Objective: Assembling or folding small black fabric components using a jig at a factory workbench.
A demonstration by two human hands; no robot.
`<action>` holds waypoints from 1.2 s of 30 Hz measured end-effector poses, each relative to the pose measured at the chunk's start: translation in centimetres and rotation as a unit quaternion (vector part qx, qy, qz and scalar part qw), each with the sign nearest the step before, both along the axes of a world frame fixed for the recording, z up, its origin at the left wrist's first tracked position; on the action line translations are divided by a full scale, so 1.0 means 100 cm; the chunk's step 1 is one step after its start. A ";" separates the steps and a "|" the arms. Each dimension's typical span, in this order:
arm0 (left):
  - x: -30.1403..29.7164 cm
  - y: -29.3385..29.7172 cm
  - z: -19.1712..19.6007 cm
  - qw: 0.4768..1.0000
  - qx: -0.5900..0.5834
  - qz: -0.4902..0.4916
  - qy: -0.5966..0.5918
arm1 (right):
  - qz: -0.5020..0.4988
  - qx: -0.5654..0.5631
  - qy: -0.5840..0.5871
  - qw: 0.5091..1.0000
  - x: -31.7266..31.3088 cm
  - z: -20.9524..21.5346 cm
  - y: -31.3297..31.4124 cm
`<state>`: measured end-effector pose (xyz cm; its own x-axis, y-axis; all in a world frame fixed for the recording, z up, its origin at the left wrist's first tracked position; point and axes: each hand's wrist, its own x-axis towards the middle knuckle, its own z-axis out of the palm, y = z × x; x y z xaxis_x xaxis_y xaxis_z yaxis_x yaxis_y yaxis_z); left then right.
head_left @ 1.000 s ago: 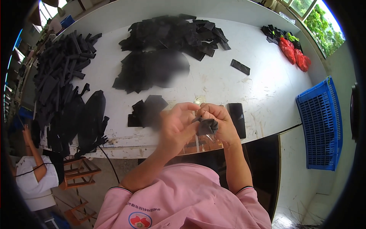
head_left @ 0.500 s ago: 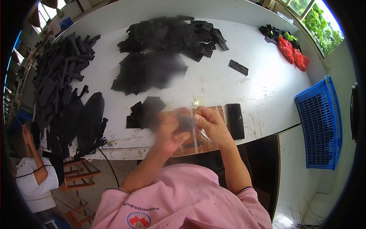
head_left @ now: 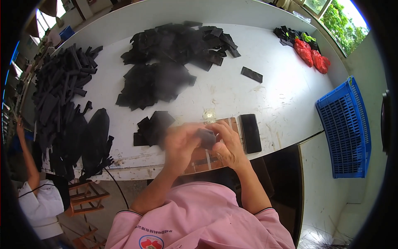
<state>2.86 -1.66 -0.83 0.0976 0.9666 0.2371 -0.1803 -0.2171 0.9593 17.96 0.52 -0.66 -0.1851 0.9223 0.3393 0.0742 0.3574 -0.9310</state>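
Both my hands are together over a brown board (head_left: 195, 168) at the table's front edge. Between them is a small piece of black fabric (head_left: 207, 140), which looks folded or rolled. My left hand (head_left: 179, 143) is closed on its left side, partly blurred. My right hand (head_left: 230, 146) grips the same piece from the right, with bent fingers over its top and the thumb low beside it. The palms hide part of the piece. Just left of my left hand lies a small stack of black fabric pieces (head_left: 154, 128).
Larger black piles (head_left: 145, 83) lie farther back, with long black strips (head_left: 62, 79) at the left. A black phone-like slab (head_left: 250, 133) sits right of the board. Red bags (head_left: 304, 53) lie far right, near a blue basket (head_left: 345, 128). A co-worker (head_left: 41, 199) is at lower left.
My right fingers have shifted from a thumb-and-finger pinch to curling over the fabric piece's top. The view has shifted slightly. The co-worker's arm has stretched farther forward.
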 end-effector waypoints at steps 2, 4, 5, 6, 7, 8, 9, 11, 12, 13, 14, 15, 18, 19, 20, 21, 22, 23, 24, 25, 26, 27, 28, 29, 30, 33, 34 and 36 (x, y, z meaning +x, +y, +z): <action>0.001 -0.001 0.001 0.996 -0.027 0.013 -0.086 | 0.024 0.160 -0.361 0.918 0.000 0.017 -0.001; -0.002 0.000 0.003 0.993 -0.028 0.041 -0.109 | 0.014 0.180 -0.426 0.887 0.000 0.002 0.000; -0.001 0.002 -0.008 0.996 -0.055 0.044 -0.058 | 0.035 0.125 -0.360 0.924 0.000 -0.015 0.001; 0.002 -0.001 -0.010 0.996 -0.054 0.042 -0.061 | 0.055 0.069 -0.290 0.953 0.000 -0.026 0.000; 0.004 -0.004 -0.011 0.990 -0.071 0.012 -0.121 | 0.038 0.087 -0.271 0.958 -0.005 -0.030 -0.003; 0.006 -0.006 -0.012 0.980 -0.087 -0.018 -0.180 | 0.041 0.088 -0.271 0.958 -0.006 -0.028 -0.002; 0.011 -0.005 -0.016 0.981 -0.067 -0.008 -0.184 | 0.038 0.077 -0.269 0.959 -0.006 -0.022 -0.002; 0.006 0.004 -0.007 0.992 -0.063 -0.033 -0.104 | 0.038 0.100 -0.326 0.939 -0.002 -0.018 -0.002; 0.003 0.010 0.001 0.996 -0.057 -0.060 -0.023 | 0.042 0.099 -0.325 0.939 -0.002 -0.018 -0.001; 0.004 0.013 0.009 0.995 -0.062 -0.075 -0.005 | 0.042 0.124 -0.255 0.958 -0.001 -0.017 -0.001; 0.005 0.018 0.008 0.995 -0.063 -0.078 -0.006 | 0.038 0.147 -0.184 0.971 0.001 -0.016 -0.002; 0.005 0.023 0.004 0.985 -0.015 -0.107 0.134 | 0.026 0.088 -0.180 0.979 0.000 -0.044 -0.006; 0.003 0.031 -0.004 0.970 -0.090 -0.186 0.125 | 0.020 0.087 -0.173 0.981 -0.004 -0.074 -0.007; 0.002 0.028 0.003 0.971 -0.008 -0.136 0.196 | 0.042 0.041 -0.190 0.980 -0.003 -0.065 -0.007; 0.000 0.025 0.008 0.958 0.077 -0.078 0.266 | 0.046 0.042 -0.187 0.980 -0.005 -0.055 -0.007; -0.003 0.023 0.007 0.961 0.085 -0.089 0.249 | 0.042 0.069 -0.166 0.983 -0.008 -0.045 -0.007; -0.002 0.024 0.007 0.961 0.084 -0.092 0.247 | 0.032 0.094 -0.148 0.984 -0.006 -0.041 -0.010; -0.002 0.026 0.008 0.948 0.085 -0.111 0.286 | 0.031 0.094 -0.157 0.983 -0.006 -0.056 -0.010; -0.001 0.027 0.008 0.933 0.086 -0.131 0.323 | 0.028 0.092 -0.159 0.983 -0.006 -0.066 -0.014; -0.001 0.027 0.009 0.933 0.088 -0.130 0.325 | 0.011 0.085 -0.158 0.984 -0.010 -0.072 -0.014; 0.001 0.025 0.008 0.947 0.071 -0.102 0.294 | -0.006 0.077 -0.157 0.984 -0.012 -0.074 -0.013; 0.004 0.023 0.008 0.960 0.055 -0.075 0.263 | 0.002 0.052 -0.172 0.984 -0.006 -0.070 -0.009; 0.002 0.017 0.009 0.959 0.055 -0.072 0.267 | 0.005 0.053 -0.169 0.984 -0.007 -0.061 -0.008; 0.003 0.010 0.008 0.988 -0.004 -0.043 0.150 | 0.013 0.070 -0.206 0.976 -0.005 -0.052 -0.008; 0.004 0.005 0.006 0.998 -0.062 -0.014 0.030 | 0.020 0.087 -0.243 0.966 -0.005 -0.042 -0.008; 0.000 -0.001 0.000 0.991 -0.066 -0.015 -0.119 | 0.009 0.124 -0.269 0.955 -0.006 -0.017 -0.004; 0.000 0.001 0.000 0.967 -0.062 -0.027 -0.245 | 0.009 0.136 -0.287 0.948 -0.005 -0.014 -0.003; -0.004 0.003 -0.001 0.950 -0.074 -0.045 -0.301 | 0.018 0.116 -0.313 0.943 -0.004 -0.023 -0.002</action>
<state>2.47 -1.32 -0.97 0.0711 0.9878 0.1383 -0.7178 -0.0456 0.6947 17.52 0.36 -2.95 -0.4453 0.8262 0.3452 0.5670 0.5586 -0.6054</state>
